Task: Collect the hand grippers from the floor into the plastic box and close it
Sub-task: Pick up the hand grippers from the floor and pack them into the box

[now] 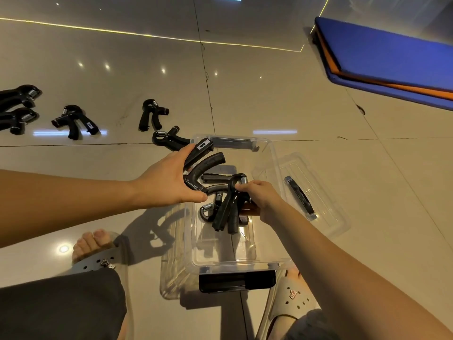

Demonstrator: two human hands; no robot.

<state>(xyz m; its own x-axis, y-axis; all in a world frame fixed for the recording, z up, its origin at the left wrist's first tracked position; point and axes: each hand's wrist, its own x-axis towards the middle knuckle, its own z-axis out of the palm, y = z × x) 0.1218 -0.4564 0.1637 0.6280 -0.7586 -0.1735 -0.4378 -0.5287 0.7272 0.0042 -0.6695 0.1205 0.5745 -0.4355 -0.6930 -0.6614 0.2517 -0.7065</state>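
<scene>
L hand [169, 179] grips a gripper [204, 164] over the box [235, 263] rim, R hand [261, 196] pinches a 2nd gripper [226, 207] inside, prob. nesting both so the lid [331, 212] shuts.

A single wide-angle view from the person's head looks forward and steeply down at the floor [269, 94], close above the box [245, 263], with farther floor stretching toward the top edge.

Indoor exercise room: glossy tiled floor [269, 99], folded blue-orange mat [392, 52], scattered hand grippers [144, 119].
</scene>
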